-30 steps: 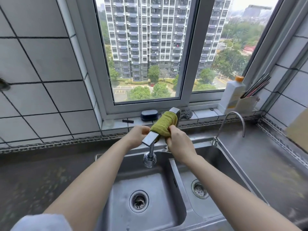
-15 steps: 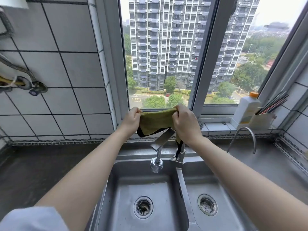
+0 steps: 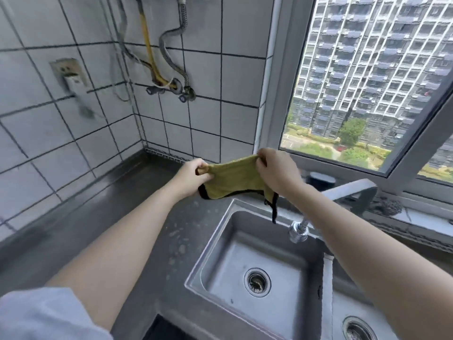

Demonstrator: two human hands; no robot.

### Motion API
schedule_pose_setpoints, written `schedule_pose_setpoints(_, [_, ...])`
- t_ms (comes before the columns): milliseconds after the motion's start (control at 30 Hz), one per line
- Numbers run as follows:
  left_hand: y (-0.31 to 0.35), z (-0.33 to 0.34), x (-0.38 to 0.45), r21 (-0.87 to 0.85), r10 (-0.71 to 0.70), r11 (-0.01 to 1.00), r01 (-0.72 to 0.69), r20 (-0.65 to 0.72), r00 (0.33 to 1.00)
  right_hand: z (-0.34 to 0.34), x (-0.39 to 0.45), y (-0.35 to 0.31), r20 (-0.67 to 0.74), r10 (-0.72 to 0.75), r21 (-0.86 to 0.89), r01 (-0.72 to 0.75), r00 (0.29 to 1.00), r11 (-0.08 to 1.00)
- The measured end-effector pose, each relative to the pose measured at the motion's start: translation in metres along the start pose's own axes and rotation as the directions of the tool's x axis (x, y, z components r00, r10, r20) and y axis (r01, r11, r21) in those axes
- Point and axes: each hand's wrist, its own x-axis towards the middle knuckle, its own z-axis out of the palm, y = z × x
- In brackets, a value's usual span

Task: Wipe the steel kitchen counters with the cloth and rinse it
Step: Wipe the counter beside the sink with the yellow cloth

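An olive-green cloth (image 3: pixel 232 179) with a black edge hangs spread in the air between my two hands, above the back left corner of the sink. My left hand (image 3: pixel 193 179) pinches its left corner. My right hand (image 3: pixel 277 170) grips its right side, and a black strip of the cloth dangles below that hand. The steel counter (image 3: pixel 98 229) stretches left of the sink to the tiled corner. The left sink basin (image 3: pixel 220 261) lies below the cloth.
A steel tap (image 3: pixel 343 192) reaches over the basin from the right. Pipes and hoses (image 3: pixel 166 77) and a wall socket with a plug (image 3: pixel 71 77) are on the tiled wall. A window (image 3: pixel 367 94) stands behind. A second basin (image 3: pixel 355 325) sits at lower right.
The cloth was draped over the tap; both hands lifted it off, spread it out and carried it left toward the counter. My view has swung left.
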Motion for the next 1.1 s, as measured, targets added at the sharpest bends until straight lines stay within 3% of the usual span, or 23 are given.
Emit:
schedule_pose_setpoints(333, [-0.118, -0.1, -0.097, 0.085, -0.3, 0.945, 0.317, -0.167, 0.939, 0.127, 0.002, -0.102, 0.271, -0.196, 0.099, 0.176, 0.942, 0.979])
schedule_pose_setpoints(533, [-0.187, -0.138, -0.136, -0.052, -0.487, 0.873, 0.484, -0.132, 0.864, 0.201, 0.01, -0.152, 0.5, -0.289, 0.08, 0.289, 0.816, 0.954])
schedule_pose_setpoints(667, [-0.236, -0.162, -0.141, 0.034, -0.52, 0.847, 0.531, -0.164, 0.839, 0.25, 0.023, -0.186, 0.595, -0.302, 0.086, 0.314, 0.745, 0.945])
schedule_pose_setpoints(800, [-0.284, -0.19, -0.128, 0.133, -0.508, 0.816, 0.562, -0.299, 0.808, 0.302, 0.044, -0.229, 0.618, -0.303, 0.081, 0.324, 0.726, 0.943])
schedule_pose_setpoints(967, [-0.333, -0.237, -0.1, 0.22, -0.456, 0.775, 0.592, -0.453, 0.766, 0.359, 0.079, -0.274, 0.473, -0.39, 0.115, 0.383, 0.79, 0.916])
schedule_pose_setpoints(1033, [-0.354, -0.247, -0.092, 0.245, -0.396, 0.786, 0.567, -0.505, 0.767, 0.385, 0.087, -0.283, 0.413, -0.436, 0.137, 0.419, 0.8, 0.898])
schedule_pose_setpoints(1100, [-0.373, -0.245, -0.091, 0.299, -0.36, 0.791, 0.534, -0.479, 0.801, 0.405, 0.085, -0.281, 0.431, -0.479, 0.093, 0.49, 0.765, 0.867])
